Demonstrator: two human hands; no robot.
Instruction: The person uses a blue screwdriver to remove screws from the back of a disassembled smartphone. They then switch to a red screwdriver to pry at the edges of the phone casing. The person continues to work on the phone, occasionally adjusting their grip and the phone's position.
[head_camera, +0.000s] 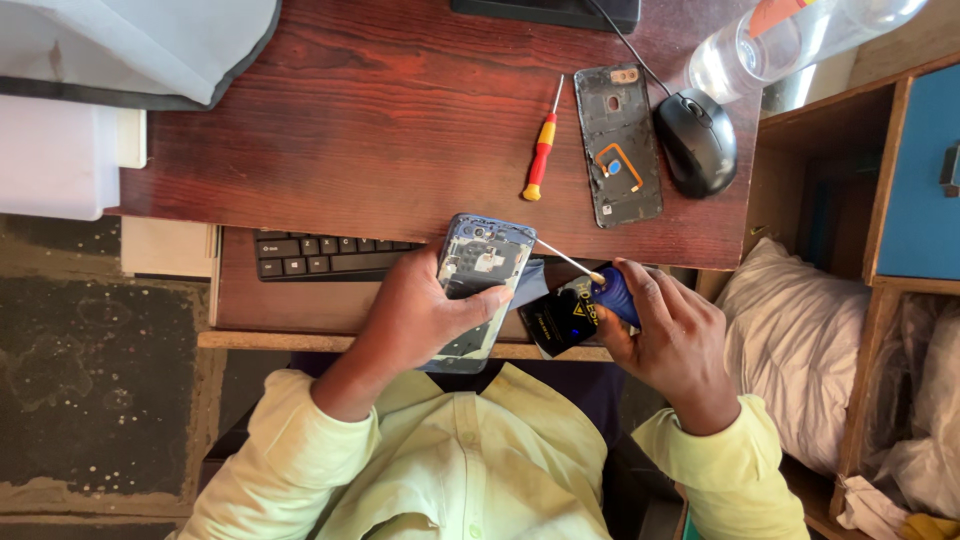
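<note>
- Head view looks straight down on a person in a pale yellow shirt at a dark red wooden desk (380, 130).
- Left hand (420, 315) is wrapped around an opened phone (480, 270), back cover off, held over the keyboard (320, 257) on its pull-out shelf.
- Right hand (665, 335) is clamped on a blue-handled screwdriver (600, 280), its thin shaft reaching the phone's upper edge; a black battery (562, 318) sits just below, between the hands.
- On the desk: a red-and-yellow screwdriver (541, 150), the loose back cover (618, 143) and, just beside it, a black mouse (697, 140).
- A clear bottle (780, 40) lies at the far right corner.
</note>
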